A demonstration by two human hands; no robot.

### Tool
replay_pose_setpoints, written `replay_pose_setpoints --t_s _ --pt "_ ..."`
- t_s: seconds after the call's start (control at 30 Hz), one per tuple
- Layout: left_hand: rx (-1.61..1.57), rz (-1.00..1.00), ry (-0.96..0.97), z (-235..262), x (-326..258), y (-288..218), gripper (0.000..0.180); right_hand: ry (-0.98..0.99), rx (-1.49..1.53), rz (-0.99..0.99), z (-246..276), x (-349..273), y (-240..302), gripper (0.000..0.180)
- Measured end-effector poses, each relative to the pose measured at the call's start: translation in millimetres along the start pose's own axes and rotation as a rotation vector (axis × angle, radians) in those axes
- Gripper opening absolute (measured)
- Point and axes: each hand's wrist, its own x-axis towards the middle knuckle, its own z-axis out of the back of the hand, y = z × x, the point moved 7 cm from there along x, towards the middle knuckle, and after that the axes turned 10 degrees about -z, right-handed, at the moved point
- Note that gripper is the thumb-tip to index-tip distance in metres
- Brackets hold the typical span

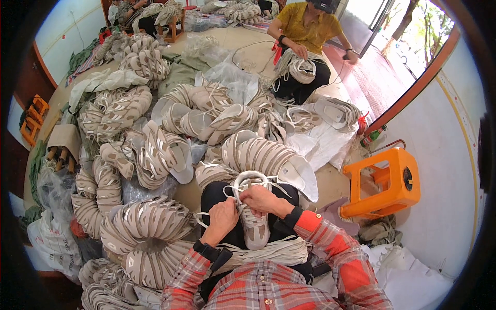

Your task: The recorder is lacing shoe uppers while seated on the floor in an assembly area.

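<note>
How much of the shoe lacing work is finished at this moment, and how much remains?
Done: I cannot tell which of the nested beige shoe upper stacks around the person are already laced. In hand: one upper lies on the lap; the left hand and right hand both grip its white lace near the top. Left: a bundle of loose laces lies across the lap, so much seems to remain.

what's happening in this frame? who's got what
A person seated on the floor holds a beige shoe upper on their lap. Both hands are on its white lace: the left hand grips beside it, the right hand pinches near the top eyelets. Curved stacks of nested shoe uppers surround them. Across the floor, another person in a yellow top handles a similar upper. An orange plastic stool stands to the right.
</note>
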Motion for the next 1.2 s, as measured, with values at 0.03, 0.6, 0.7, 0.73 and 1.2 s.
replay_pose_setpoints --t_s 0.03,0.6,0.7,0.73,1.2 --pt "0.003 -0.001 -0.003 1.2 1.4 -1.8 0.018 -0.020 -0.178 0.092 0.2 4.5 3.3 0.020" --pt "-1.591 0.114 0.174 24.7 -41.4 19.6 0.015 -0.876 -0.748 0.339 88.7 -70.1 17.1 0.016" --pt "-2.219 -0.008 -0.235 42.6 -54.2 9.4 0.016 -0.773 -0.495 0.484 87.9 -62.8 -4.3 0.008" --pt "-2.344 0.103 -0.448 38.3 -59.9 19.1 0.018 -0.463 -0.010 0.331 77.1 -49.1 -1.0 0.006" --pt "-2.512 0.842 -0.153 -80.3 -43.3 -3.8 0.010 -0.291 1.620 0.985 179.4 -163.3 -16.0 0.012"
